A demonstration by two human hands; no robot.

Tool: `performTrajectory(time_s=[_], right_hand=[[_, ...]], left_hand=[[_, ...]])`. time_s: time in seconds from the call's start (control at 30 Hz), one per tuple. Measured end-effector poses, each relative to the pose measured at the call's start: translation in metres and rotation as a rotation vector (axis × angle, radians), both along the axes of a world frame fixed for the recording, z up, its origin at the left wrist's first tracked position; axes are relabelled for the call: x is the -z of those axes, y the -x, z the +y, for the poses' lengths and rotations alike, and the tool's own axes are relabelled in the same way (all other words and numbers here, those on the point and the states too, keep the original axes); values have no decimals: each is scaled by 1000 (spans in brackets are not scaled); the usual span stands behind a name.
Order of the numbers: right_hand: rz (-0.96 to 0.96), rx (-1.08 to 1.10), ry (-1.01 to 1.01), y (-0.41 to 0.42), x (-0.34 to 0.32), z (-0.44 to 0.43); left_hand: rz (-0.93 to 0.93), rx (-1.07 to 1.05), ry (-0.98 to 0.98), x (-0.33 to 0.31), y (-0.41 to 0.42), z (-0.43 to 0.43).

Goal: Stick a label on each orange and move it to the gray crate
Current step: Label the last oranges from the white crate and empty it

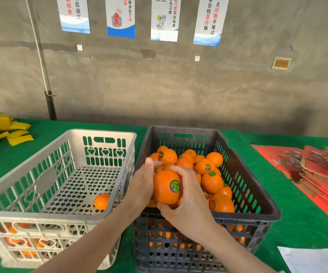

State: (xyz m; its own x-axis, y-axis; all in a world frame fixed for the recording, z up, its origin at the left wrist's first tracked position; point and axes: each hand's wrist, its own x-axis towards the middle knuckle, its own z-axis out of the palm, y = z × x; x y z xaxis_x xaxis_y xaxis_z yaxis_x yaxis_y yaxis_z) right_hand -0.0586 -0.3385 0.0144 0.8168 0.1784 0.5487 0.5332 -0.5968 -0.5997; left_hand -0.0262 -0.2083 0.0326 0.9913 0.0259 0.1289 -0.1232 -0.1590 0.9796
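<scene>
Head-worn wide view, forward and down, close above green table (297, 223)

Two crates: one pale crate (108, 134) and one dark gray crate (257, 194). Two hands, the left hand (140, 186) and the right hand (188, 209), both on one held orange (163, 194) bearing one round label (175, 186). One loose orange (101, 200) in the pale crate. Upward of a dozen heaped oranges (212, 182) in the dark one, too piled for an exact count, with at least four more labels (207, 167) in sight. Four posters (164, 18), two small white plates (79, 47), one framed plaque (281, 63). One white sheet (312, 259). Yellow slips (19, 133) and red cartons (297, 164) past counting.
</scene>
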Motion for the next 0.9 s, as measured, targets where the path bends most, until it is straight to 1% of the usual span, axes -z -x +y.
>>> performTrajectory(time_s=[0.07,0.13,0.17,0.27,0.33,0.4,0.47,0.6,0.67,0.7,0.77,0.8,0.83,0.87,0.9], right_hand=[[62,32,61,-17,-6,-15],[153,124,96,-49,-16,-39],[208,198,116,-69,-20,-54],[325,499,249,-121,-26,-102],[401,631,381,-142,-17,-125],[471,676,456,-152,-5,-136],[475,667,463,-155,3,-139],[404,598,470,-141,-4,-130],[255,528,435,-121,-14,-115],[121,463,379,-106,-19,-103],[-193,237,192,-62,-24,-74],[-288,78,96,-37,-20,-61],[-305,-85,26,-11,-11,-49],[-252,-230,7,12,5,-40],[-142,-337,38,30,26,-34]], left_hand=[[-93,-56,-291,11,-12,1],[-69,20,-549,22,-20,-1],[-32,72,-626,26,-22,-2],[17,126,-743,28,-23,-5],[17,117,-778,28,-24,-6],[26,112,-817,28,-24,-6],[36,114,-849,28,-25,-7],[17,115,-872,27,-25,-6],[-9,116,-883,26,-23,-5],[-30,110,-887,25,-22,-5],[-98,77,-882,21,-16,-6],[-154,52,-863,20,-12,-6],[-218,32,-830,20,-8,-6],[-283,21,-787,21,-2,-5],[-343,20,-743,23,4,-5]])
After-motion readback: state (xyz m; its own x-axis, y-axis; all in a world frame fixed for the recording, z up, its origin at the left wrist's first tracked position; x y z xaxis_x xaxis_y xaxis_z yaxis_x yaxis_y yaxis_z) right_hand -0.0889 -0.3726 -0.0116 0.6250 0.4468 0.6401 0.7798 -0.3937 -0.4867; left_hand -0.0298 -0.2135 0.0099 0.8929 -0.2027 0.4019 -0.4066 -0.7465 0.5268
